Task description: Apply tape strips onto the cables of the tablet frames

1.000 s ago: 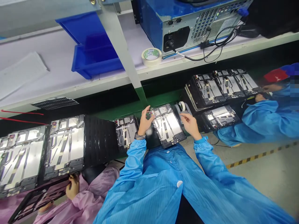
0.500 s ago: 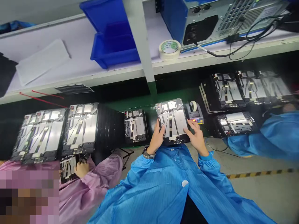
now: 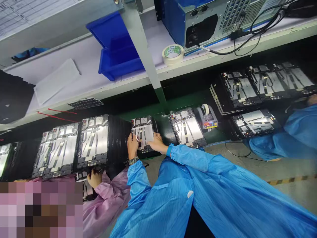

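My left hand (image 3: 132, 146) and my right hand (image 3: 155, 143) both grip the lower edges of an open tablet housing (image 3: 144, 132), which shows silver plates, dark strips and thin cables. It lies on the dark belt. A similar housing (image 3: 187, 127) lies to the right of my hands, untouched. Just beyond it stands a small tape dispenser (image 3: 206, 118) with a lit, coloured display. My blue sleeves hide the belt's near edge.
Rows of similar housings lie on black mats to both sides. A co-worker's hand (image 3: 94, 178) in a pink sleeve works at the left, and a blue-sleeved co-worker (image 3: 269, 148) sits at the right. Above are a shelf, blue bins (image 3: 119, 59), masking tape (image 3: 172, 54) and a computer case (image 3: 205, 23).
My hands have moved left, from the housing near the tape dispenser onto the housing beside it. The first housing now lies free on the belt, and the view has shifted.
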### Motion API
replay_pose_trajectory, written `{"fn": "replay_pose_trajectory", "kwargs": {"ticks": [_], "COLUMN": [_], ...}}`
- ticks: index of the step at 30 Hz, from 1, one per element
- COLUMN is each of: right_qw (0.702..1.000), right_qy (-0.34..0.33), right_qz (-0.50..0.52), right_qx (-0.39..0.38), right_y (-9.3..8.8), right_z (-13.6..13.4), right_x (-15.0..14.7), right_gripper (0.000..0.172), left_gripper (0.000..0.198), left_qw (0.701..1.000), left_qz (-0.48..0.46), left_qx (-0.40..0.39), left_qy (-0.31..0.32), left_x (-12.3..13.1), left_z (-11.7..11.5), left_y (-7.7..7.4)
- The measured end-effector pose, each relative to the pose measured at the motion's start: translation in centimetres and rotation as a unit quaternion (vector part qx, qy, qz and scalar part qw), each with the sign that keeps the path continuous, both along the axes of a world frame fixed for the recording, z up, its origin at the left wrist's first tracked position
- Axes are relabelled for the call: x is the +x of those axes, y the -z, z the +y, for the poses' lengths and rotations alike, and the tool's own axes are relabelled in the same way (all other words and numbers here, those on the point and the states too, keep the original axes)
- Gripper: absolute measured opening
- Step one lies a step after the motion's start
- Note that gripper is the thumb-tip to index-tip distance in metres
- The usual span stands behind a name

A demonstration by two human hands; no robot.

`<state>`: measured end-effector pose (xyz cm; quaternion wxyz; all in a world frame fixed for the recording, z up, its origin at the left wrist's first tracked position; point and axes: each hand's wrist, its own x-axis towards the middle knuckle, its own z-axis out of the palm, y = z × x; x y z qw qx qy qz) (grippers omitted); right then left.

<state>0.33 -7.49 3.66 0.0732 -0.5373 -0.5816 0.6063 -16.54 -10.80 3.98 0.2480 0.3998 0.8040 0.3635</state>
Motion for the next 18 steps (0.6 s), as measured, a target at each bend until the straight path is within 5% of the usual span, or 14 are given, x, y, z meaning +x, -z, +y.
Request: {"fn": "replay_pose_trajectory", "kwargs": {"ticks": [3, 9, 13, 16, 18], "right_qw": [0.999, 1.0, 1.0, 0.992, 0.947], "right_qy": [-0.013, -0.002, 0.006, -0.046, -0.117], "right_qz": [-0.033, -0.023, -0.023, 0.107, 0.3], "right_qx": [0.003, 0.006, 0.009, 0.042, 0.011], "right_y": [0.5, 1.9, -0.2, -4.2, -6.6], "right_z": [0.2, 0.9, 0.9, 0.5, -0.1], "right_x": [0.0, -0.2, 0.2, 5.8, 13.0], "right_gripper": [0.077, 0.071, 0.064, 0.047, 0.038], "left_gripper": [0.045, 0.054, 0.061, 0.057, 0.055], "left_qw": [0.997, 0.992, 0.99, 0.992, 0.993], "left_qz": [0.002, 0.005, 0.012, 0.029, 0.052], "left_qx": [-0.059, -0.109, -0.124, -0.117, -0.084], "left_qy": [-0.058, -0.066, -0.059, -0.049, -0.057], "left_x": [0.4, 0.4, 0.4, 0.2, -0.1], "left_z": [0.1, 0.0, 0.1, -0.3, -0.5], "left_y": [0.5, 1.5, 1.5, 1.4, 1.4]}}
